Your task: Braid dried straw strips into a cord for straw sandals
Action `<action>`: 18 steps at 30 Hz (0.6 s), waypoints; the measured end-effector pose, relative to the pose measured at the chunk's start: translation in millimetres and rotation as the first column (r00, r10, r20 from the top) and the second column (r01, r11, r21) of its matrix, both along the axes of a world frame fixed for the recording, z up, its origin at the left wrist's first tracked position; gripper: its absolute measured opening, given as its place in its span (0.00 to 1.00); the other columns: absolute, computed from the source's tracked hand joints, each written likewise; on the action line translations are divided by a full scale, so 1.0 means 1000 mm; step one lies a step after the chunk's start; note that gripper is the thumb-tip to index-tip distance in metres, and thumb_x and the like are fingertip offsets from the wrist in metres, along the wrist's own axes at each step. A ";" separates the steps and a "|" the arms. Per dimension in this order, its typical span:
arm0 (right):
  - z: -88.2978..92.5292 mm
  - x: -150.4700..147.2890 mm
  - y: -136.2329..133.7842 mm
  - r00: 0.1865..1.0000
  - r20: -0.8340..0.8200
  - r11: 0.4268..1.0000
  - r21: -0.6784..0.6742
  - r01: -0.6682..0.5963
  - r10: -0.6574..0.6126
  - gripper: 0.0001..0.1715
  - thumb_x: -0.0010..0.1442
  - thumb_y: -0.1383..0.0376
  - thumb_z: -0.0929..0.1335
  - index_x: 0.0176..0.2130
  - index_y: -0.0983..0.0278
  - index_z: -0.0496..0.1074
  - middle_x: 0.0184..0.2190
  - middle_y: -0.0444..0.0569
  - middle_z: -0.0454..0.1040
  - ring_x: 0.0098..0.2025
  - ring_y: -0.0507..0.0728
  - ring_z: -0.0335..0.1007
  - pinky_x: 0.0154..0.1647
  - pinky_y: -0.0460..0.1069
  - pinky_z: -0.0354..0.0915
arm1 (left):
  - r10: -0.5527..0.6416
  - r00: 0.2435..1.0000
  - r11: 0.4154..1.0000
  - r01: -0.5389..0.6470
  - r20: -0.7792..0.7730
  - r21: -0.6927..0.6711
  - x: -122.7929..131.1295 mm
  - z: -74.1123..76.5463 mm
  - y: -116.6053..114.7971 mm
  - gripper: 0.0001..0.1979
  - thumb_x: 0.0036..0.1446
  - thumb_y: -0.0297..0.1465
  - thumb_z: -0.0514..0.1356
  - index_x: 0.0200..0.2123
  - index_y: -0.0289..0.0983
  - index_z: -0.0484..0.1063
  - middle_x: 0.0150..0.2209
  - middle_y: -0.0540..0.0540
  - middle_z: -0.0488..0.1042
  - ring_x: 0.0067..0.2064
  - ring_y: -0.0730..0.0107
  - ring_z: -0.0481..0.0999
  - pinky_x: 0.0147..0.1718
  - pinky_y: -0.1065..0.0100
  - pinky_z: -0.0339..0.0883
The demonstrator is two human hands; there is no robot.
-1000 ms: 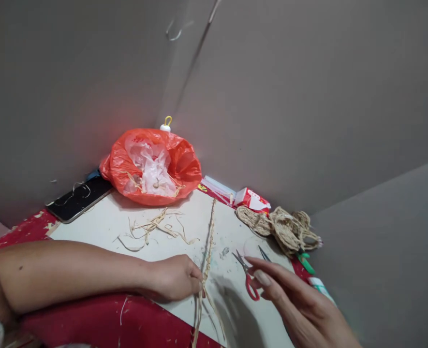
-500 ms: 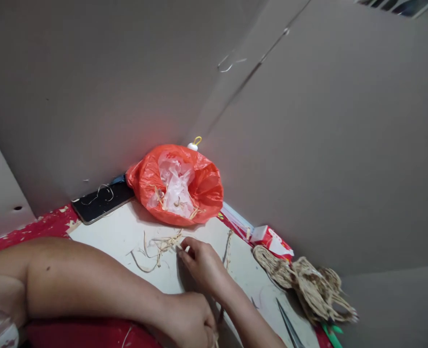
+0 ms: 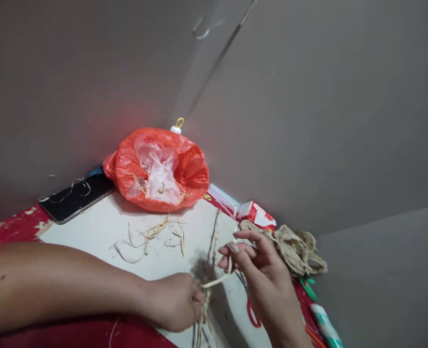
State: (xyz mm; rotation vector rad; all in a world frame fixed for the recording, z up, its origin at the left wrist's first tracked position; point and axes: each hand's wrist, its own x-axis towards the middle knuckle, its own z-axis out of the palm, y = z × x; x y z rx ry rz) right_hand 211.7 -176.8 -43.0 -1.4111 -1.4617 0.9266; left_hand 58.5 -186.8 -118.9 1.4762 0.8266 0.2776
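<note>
My left hand [image 3: 179, 302] is closed in a fist around a thin straw braid [image 3: 215, 229]. The braid's finished end points away over the white board, and loose strands [image 3: 201, 333] trail below the fist. To its right, my right hand [image 3: 266, 275] pinches a pale straw strip [image 3: 217, 281] between thumb and fingers. That strip runs in a curve from the left fist to the right fingertips. Scissors with a red handle [image 3: 253, 314] lie partly hidden beside my right hand. Loose straw scraps [image 3: 152, 234] are scattered on the board.
A red plastic bag [image 3: 192, 174], open and holding white plastic and straw bits, stands in the corner against grey walls. A black phone [image 3: 78, 195] lies left of it. Along the right edge are a red-and-white box [image 3: 257, 216], bundled braid [image 3: 293, 251] and a green-and-white tube [image 3: 326, 325].
My right hand has moved from the scraps near the bag toward the right, now pulling a strip taut-looking from the left fist. My left hand has risen with the braid. The view has shifted.
</note>
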 end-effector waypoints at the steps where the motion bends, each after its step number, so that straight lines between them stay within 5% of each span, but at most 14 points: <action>1: -0.002 0.008 -0.010 0.998 -0.049 0.999 -0.044 0.024 -0.027 0.18 0.58 0.57 0.68 0.47 0.60 0.63 0.27 0.46 0.77 0.25 0.54 0.71 0.27 0.48 0.66 | 0.000 1.000 1.000 0.000 -0.009 -0.003 -0.001 0.003 0.000 0.07 0.48 0.27 0.54 0.22 0.36 0.71 0.16 0.55 0.59 0.20 0.77 0.56 0.20 0.73 0.51; 6: -0.012 0.035 -0.063 0.988 -0.127 0.944 -0.328 0.041 -0.087 0.25 0.57 0.55 0.68 0.50 0.61 0.60 0.29 0.48 0.76 0.22 0.52 0.67 0.23 0.47 0.62 | -0.036 0.999 0.997 0.034 -0.018 -0.071 -0.005 0.014 0.003 0.11 0.51 0.32 0.53 0.20 0.36 0.64 0.16 0.56 0.52 0.21 0.77 0.51 0.20 0.73 0.47; 11: -0.018 0.031 -0.093 0.973 -0.227 0.885 -0.461 -0.060 -0.052 0.36 0.58 0.53 0.67 0.60 0.58 0.51 0.27 0.44 0.74 0.21 0.52 0.65 0.25 0.48 0.61 | -0.088 0.996 0.991 0.087 -0.004 -0.099 -0.006 0.015 0.006 0.12 0.53 0.36 0.53 0.23 0.35 0.66 0.17 0.56 0.53 0.22 0.77 0.51 0.23 0.73 0.49; 14: -0.028 0.024 -0.097 0.969 -0.238 0.857 -0.486 -0.171 0.059 0.20 0.59 0.52 0.65 0.45 0.63 0.66 0.25 0.46 0.73 0.20 0.50 0.62 0.24 0.46 0.58 | -0.104 0.994 0.989 0.105 0.021 -0.104 -0.007 0.014 0.007 0.15 0.54 0.38 0.53 0.24 0.34 0.69 0.18 0.55 0.55 0.23 0.77 0.52 0.24 0.74 0.51; 18: -0.040 0.018 -0.095 0.986 -0.095 0.899 -0.406 -0.162 0.135 0.20 0.61 0.52 0.63 0.28 0.64 0.67 0.21 0.45 0.69 0.23 0.50 0.59 0.25 0.45 0.56 | -0.111 0.994 0.988 0.112 0.016 -0.109 -0.006 0.015 0.008 0.17 0.55 0.40 0.53 0.25 0.33 0.71 0.18 0.54 0.57 0.23 0.77 0.52 0.24 0.74 0.51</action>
